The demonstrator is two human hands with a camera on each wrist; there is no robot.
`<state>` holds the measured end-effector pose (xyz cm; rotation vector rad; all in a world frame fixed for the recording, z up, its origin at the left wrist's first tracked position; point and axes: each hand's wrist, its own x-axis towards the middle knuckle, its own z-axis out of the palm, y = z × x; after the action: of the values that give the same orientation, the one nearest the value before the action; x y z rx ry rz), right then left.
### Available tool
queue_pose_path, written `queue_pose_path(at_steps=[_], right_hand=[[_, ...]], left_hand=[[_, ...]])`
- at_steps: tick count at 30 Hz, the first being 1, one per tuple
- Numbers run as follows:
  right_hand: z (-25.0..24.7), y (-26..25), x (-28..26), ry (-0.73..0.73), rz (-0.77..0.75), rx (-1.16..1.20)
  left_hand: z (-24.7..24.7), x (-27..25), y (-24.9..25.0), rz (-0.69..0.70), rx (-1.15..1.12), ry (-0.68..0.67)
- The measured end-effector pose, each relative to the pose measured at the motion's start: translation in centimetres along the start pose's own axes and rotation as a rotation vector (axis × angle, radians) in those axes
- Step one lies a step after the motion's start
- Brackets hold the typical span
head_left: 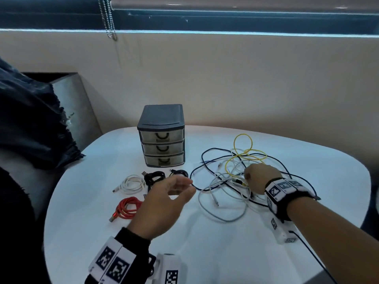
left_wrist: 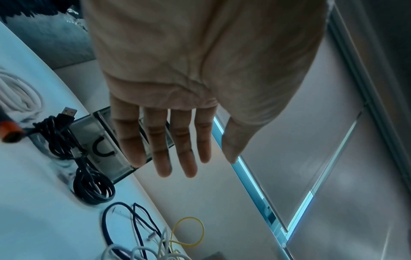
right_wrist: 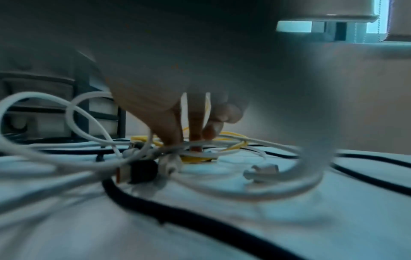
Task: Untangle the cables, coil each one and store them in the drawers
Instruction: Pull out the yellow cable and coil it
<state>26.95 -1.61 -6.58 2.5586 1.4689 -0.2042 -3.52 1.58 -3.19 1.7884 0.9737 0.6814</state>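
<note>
So the little drawer unit [head_left: 162,136] sits just past my left hand [head_left: 164,199], all three drawers pushed in; the fronts are see-through-ish but I can't make out anything inside them. My left hand hovers palm-down with the fingers [left_wrist: 162,146] straight and spread a bit, holding nothing and touching nothing. Right under and around it are the coiled ones: white coil [head_left: 131,183] and red coil [head_left: 127,208] off to its left, two black coils [head_left: 155,177] just beyond the fingertips, between the hand and the drawers. My right hand [head_left: 257,177] is down in the tangled pile [head_left: 231,181] over on the right side of the table [head_left: 205,253], fingertips [right_wrist: 195,133] bunched together and poking into the knot where the yellow cable [head_left: 244,148] crosses the white ones. Looks like a pinch on the yellow strand, but the wrist view is blurry so I honestly can't tell which one I've got. A dark blue cable [head_left: 207,158] loops round the whole mess.
</note>
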Motion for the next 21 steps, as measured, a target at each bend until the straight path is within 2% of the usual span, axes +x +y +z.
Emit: queue_pose_path(at_steps=[4, 6, 8, 9, 10, 12, 13, 16, 18, 19, 21], right_hand=[[-0.3, 0.7, -0.4, 0.046, -0.025, 0.124], [-2.4, 1.8, 0.0, 0.199, 0.002, 0.350], [-6.1, 2.5, 0.1, 0.432, 0.016, 0.645], [-8.4, 2.3, -0.5, 0.507, 0.000, 0.794], [-10.6, 1.8, -1.5, 0.522, -0.034, 0.953], [-13.6, -0.5, -4.8, 0.426, -0.130, 1.222], [-14.2, -2.0, -7.1, 0.360, -0.184, 1.254], [-12.0, -6.5, -13.5, 0.266, -0.419, 1.041], [-9.1, -9.0, -16.9, 0.181, -0.574, 0.877], [-7.8, -9.7, -17.9, 0.140, -0.593, 0.893], [-6.1, -9.9, -18.4, 0.157, -0.476, 1.145]], left_hand=[[0.7, -0.5, 0.2, 0.000, -0.030, -0.016], [0.6, -0.6, 0.4, 0.007, -0.027, -0.009], [0.4, -0.6, 0.7, 0.021, -0.044, 0.001], [0.3, -0.6, 1.0, 0.031, -0.069, 0.005], [0.3, -0.6, 1.6, 0.038, -0.108, 0.011], [0.5, -0.8, 3.4, 0.016, -0.241, 0.034], [0.6, -0.8, 4.5, -0.033, -0.347, 0.051], [0.8, -0.8, 7.2, -0.246, -0.636, -0.001], [0.8, -1.1, 7.9, -0.274, -0.764, -0.053], [0.5, -1.3, 8.1, -0.243, -0.801, -0.048], [-0.5, -2.2, 8.4, -0.148, -0.770, -0.006]])
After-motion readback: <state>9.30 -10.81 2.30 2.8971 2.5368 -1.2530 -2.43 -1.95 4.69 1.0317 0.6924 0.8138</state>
